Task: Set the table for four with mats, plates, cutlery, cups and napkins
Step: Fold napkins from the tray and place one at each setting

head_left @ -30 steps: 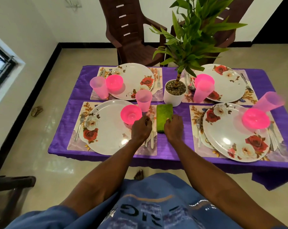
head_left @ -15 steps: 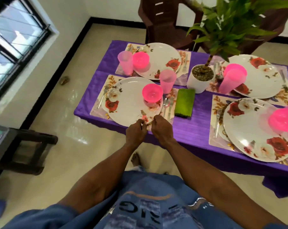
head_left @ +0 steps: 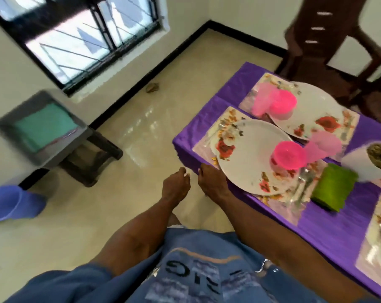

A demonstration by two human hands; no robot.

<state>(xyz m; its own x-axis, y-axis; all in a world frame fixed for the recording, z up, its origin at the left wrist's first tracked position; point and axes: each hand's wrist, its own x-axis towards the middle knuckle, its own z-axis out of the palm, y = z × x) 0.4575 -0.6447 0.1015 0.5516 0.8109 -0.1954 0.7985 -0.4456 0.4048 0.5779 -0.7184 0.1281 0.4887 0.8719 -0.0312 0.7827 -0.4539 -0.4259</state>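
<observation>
While both hands are hovering off the worktop's near edge, the left hand with loosely curled, empty fingers and the right hand likewise holding nothing, just beside the nearest plate, a careless brush risks tipping that overhanging plate. The folded green napkins are lying beside its mat. Blur is smearing the cutlery, and the right-side settings are running out of view.
</observation>
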